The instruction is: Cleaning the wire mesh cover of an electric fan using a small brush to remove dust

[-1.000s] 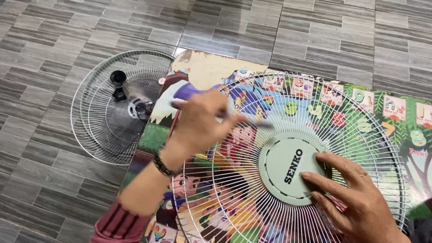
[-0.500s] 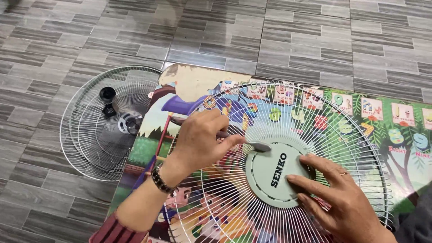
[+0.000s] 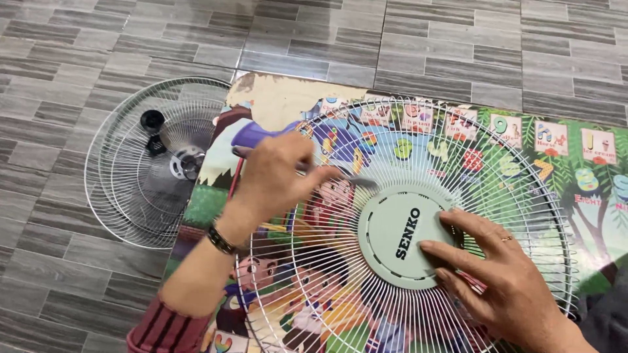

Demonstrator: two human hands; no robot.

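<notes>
The slim tool [image 3: 307, 168], gripped in the left hand [image 3: 275, 176], has been drawn back from the edge of the pale green hub [image 3: 402, 238], where its tip lay earlier. The fan grille [image 3: 523, 196] lies on the picture mat [image 3: 281, 98], pinned at the hub by the flattened right hand [image 3: 504, 281]; the grille's position is unchanged

Bright even light, soft faint shadows, no glare, slight motion blur
</notes>
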